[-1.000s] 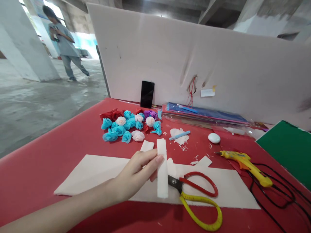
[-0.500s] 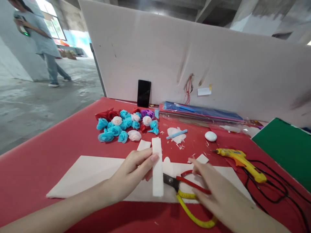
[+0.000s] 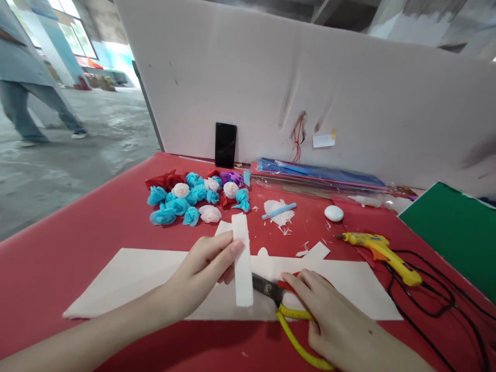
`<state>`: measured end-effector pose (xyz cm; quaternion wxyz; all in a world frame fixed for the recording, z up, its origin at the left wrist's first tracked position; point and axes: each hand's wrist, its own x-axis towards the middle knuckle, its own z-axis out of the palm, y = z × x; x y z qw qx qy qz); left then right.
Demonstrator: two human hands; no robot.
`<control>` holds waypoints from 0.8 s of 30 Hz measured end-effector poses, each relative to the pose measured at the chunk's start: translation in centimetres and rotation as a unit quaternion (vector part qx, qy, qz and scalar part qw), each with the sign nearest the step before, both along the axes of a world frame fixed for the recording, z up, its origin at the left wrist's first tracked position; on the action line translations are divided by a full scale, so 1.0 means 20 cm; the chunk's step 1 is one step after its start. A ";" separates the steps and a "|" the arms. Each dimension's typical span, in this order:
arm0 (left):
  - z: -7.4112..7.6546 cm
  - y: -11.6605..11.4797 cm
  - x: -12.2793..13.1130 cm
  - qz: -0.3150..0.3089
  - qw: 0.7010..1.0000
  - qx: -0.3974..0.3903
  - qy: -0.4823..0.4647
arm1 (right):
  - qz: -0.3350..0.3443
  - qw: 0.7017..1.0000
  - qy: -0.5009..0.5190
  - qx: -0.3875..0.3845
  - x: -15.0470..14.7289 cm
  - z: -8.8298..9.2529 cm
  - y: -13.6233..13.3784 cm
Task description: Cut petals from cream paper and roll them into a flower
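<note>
While the left hand (image 3: 201, 274) pinches a white paper strip (image 3: 243, 268) between thumb and fingertips, the strip stands nearly upright above the counter (image 3: 77, 232). Its lower end hangs over a large white paper sheet (image 3: 135, 279) that lies flat on the red surface.

The right hand (image 3: 329, 320) lies on the handles of the scissors (image 3: 267, 288), fingers lightly curled over the red loop. The yellow loop emerges from beneath the palm. Whether this hand has closed on the handles cannot be told. The scissors rest on the white sheet, and the dark blades point toward the strip, with the tip hidden behind its lower part.

Surrounding items:
- A cluster of paper flowers (image 3: 194, 199) in blue, white, red and purple lies beyond the sheet, on the left.
- A black phone (image 3: 225, 144) leans against the white board (image 3: 310, 88) at the back of the counter.
- A packet of coloured paper (image 3: 321, 176) lies along the foot of the board.
- A light blue stick (image 3: 279, 211) rests on paper scraps, near a white oval object (image 3: 334, 213).
- A yellow glue gun (image 3: 382, 249) lies to the right, with a black cable (image 3: 437, 305) looped beside it.
- A green sheet (image 3: 457, 232) covers the far right corner.

Another person (image 3: 23, 77) is on the concrete floor at upper left, well apart from the counter.
</note>
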<state>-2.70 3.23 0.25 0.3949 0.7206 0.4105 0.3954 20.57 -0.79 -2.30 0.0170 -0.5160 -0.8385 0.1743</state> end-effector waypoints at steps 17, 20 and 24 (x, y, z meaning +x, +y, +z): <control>0.13 0.02 0.08 0.079 0.993 0.059 -0.057 | -0.193 0.744 0.608 -0.199 -0.12 0.16 0.09; 0.13 0.02 0.13 0.047 0.995 0.081 -0.030 | -0.186 0.743 0.617 -0.185 -0.18 0.23 0.12; 0.12 0.02 0.16 0.028 0.993 0.113 -0.008 | -0.183 0.746 0.613 -0.187 -0.24 0.30 0.16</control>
